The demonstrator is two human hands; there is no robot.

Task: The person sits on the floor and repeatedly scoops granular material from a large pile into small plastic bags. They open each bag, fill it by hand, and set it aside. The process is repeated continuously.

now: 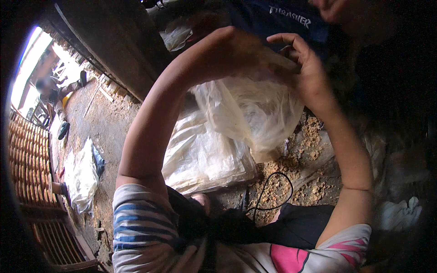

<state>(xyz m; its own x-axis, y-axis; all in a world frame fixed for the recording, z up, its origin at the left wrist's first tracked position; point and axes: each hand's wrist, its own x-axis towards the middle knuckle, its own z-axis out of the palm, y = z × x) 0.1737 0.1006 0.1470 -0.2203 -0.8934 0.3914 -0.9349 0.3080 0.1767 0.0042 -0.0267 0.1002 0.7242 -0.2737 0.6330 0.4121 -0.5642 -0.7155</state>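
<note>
Both my arms are raised and bent inward, and my hands meet above a crumpled translucent plastic bag. My right hand has its fingers curled at the bag's upper edge, with the index finger standing away from the rest. My left hand is at the same edge, but motion smears its fingers. From there the bag hangs down, loose and wrinkled. Below it and to its left lies a flat stack of whitish plastic bags on the ground, partly covered by the hanging bag.
Sawdust-like crumbs and a thin black cord loop lie before my legs. Another person sits far left. White plastic lies on the left floor beside a slatted wooden rack. Dark blue cloth is beyond my hands.
</note>
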